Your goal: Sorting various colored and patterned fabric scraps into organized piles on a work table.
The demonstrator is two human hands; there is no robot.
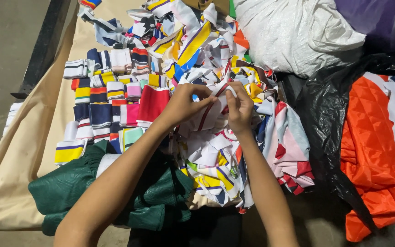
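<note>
Grey concrete floor shows at the left, and on it lies a beige cloth sheet that carries all the fabric pieces. At the middle of the view both hands hold one white strip with a red stripe, raised a little above the loose pile of coloured scraps. The left hand has its fingers closed on the left part of the strip, thumb on top. The right hand pinches the upper end of the same strip, also with closed fingers, and the two hands nearly touch each other.

Just left of the hands stands a red folded piece, and beyond it many small folded ribbed pieces lie in neat rows, blue, white, yellow and pink. Under the left forearm there is a dark green textured fabric. At the upper right rests a white plastic sack, beside it black plastic film, and at the far right an orange quilted fabric.
</note>
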